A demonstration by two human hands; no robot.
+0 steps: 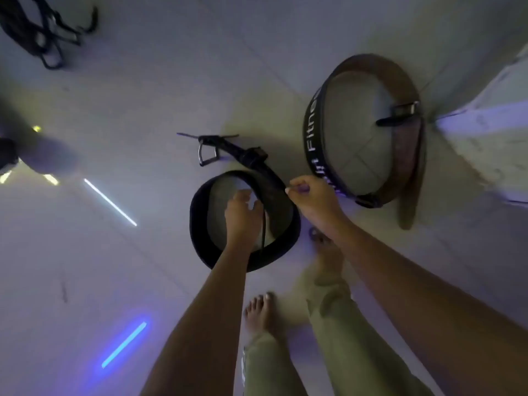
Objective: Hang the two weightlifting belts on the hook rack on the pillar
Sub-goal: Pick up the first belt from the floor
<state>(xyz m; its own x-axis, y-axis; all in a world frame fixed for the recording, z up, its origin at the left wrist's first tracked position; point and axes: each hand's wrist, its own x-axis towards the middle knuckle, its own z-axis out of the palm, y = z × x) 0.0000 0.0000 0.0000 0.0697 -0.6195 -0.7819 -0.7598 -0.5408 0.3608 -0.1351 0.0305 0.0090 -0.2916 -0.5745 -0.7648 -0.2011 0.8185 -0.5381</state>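
A small black weightlifting belt (200, 224) lies coiled on the pale floor, its strap and metal buckle (207, 154) trailing up and left. My left hand (243, 215) reaches inside the loop with fingers around the inner edge. My right hand (311, 195) pinches the belt's upper right edge. To the right, a larger belt (314, 130) with white lettering and a brown inside stands coiled on its edge, apart from both hands. No hook rack or pillar is in view.
My bare feet (261, 312) and olive trouser legs stand just below the small belt. A tangle of black straps and metal clips (43, 30) lies at the top left. A white raised ledge (485, 121) runs along the right. Light strips reflect on the floor.
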